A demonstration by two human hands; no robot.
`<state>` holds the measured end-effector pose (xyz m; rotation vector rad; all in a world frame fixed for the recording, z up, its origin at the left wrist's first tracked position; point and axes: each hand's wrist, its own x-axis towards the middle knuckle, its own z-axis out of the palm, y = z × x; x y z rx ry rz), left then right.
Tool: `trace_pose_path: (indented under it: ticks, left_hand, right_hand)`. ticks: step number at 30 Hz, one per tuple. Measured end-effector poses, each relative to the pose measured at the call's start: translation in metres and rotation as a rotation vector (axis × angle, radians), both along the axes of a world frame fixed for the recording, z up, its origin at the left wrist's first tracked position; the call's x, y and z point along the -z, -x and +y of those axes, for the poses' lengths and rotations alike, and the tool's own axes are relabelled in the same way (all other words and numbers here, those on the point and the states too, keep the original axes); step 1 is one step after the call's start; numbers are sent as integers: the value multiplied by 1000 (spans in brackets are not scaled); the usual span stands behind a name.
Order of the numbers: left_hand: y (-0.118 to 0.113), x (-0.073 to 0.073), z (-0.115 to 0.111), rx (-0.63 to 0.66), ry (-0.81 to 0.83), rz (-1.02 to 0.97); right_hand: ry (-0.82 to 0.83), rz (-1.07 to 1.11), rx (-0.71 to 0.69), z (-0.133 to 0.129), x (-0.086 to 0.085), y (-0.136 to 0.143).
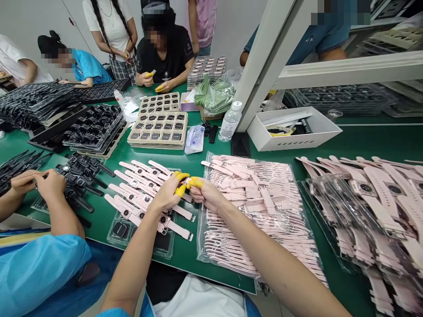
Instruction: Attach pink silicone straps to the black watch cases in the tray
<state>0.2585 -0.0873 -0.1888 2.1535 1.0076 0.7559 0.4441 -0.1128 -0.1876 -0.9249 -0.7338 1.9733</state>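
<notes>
My left hand and my right hand meet over the table, both closed, with yellow finger covers on the fingertips. Between the fingertips they pinch a pink watch strap, of which only a small part shows; the fingers hide the rest. Under and beside my left hand lie rows of pink smartwatches with straps spread out, on a clear plastic tray. By my right hand, loose pink straps lie on a large clear bag packed with many more straps.
More pink watches are stacked in clear trays on the right. A white box, a water bottle and beige trays of watch cases stand farther back. To the left, a co-worker's hands handle black watches.
</notes>
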Motion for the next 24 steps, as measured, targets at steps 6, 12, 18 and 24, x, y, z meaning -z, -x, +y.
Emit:
trace_pose_path:
  ticks: [6,12,18,24]
  left_hand:
    - [-12,0,2,-160,157,-392]
    - [4,-8,20,-527,296,-879]
    - [13,-6,27,-660,322,-825]
    - [-16,9,4,-138,91,-197]
  right_hand:
    - [-102,-8,6,-1,-5,0]
    - [32,-59,-231,-1,-7,-6]
    - [-192,-237,73,4,-5,-5]
    - [-203,-88,-32,-3,-7,2]
